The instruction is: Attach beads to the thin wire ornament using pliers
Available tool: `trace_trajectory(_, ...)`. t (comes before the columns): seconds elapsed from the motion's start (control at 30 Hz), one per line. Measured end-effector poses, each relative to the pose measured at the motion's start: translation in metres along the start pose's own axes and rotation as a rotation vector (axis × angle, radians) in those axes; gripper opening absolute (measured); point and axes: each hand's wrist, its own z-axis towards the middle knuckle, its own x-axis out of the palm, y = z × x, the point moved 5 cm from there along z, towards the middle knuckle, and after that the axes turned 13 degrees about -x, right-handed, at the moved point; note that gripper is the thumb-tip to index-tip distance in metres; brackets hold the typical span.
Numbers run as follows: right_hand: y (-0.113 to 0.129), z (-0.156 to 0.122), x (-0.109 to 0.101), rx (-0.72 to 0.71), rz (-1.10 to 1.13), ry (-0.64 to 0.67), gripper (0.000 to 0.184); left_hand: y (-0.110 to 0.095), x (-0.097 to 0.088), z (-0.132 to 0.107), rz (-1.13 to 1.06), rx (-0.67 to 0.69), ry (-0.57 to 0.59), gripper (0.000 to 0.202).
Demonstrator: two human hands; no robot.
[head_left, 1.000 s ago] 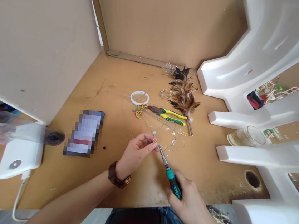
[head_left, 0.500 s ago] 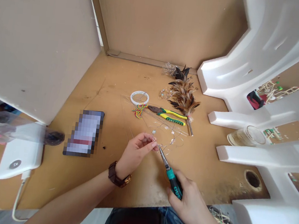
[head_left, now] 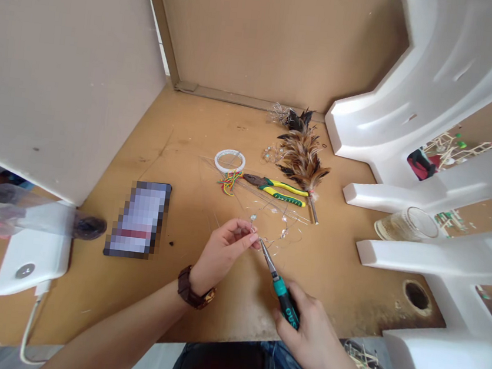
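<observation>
Between thumb and fingers, my left hand pinches a thin wire strung with small clear beads; the wire loops out over the table beyond my fingertips. My right hand is wrapped around the teal-and-black handles of long-nose pliers. The pliers' tips meet the wire right beside my left fingertips; what exactly lies in the jaws is too small to make out. Farther back lie yellow-and-green combination pliers, a bundle of coloured strings and a white ring.
A feather duster lies behind the pliers, near a tangle of wire. Left are a phone and a white power bank with a cable. A white plastic chair borders the right, with a glass behind its slats.
</observation>
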Motion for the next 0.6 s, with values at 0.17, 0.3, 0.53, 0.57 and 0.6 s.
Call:
trace_trajectory(0.17,0.0,-0.0013,-0.0003,-0.004,0.005,-0.011,0.02,-0.0002,0.0001,-0.0001,-0.002,0.0,0.002,0.017)
trace_trajectory(0.3,-0.0001,-0.0016,-0.0001,-0.003,0.011,-0.008,0.02,0.0013,-0.0004,0.0002,0.001,0.003,0.008,0.017)
trace_trajectory(0.53,-0.0002,-0.0016,0.001,0.007,0.018,0.011,0.015,0.0015,-0.0002,0.0008,-0.004,0.013,0.015,0.016)
trace_trajectory(0.57,0.0,-0.0016,0.001,0.008,0.019,0.012,0.014,0.0011,0.0,0.0006,-0.002,0.013,0.014,0.016)
trace_trajectory(0.6,0.0003,-0.0016,0.0009,0.009,0.019,0.011,0.014,0.0008,0.0001,0.0005,0.0,0.011,0.013,0.016)
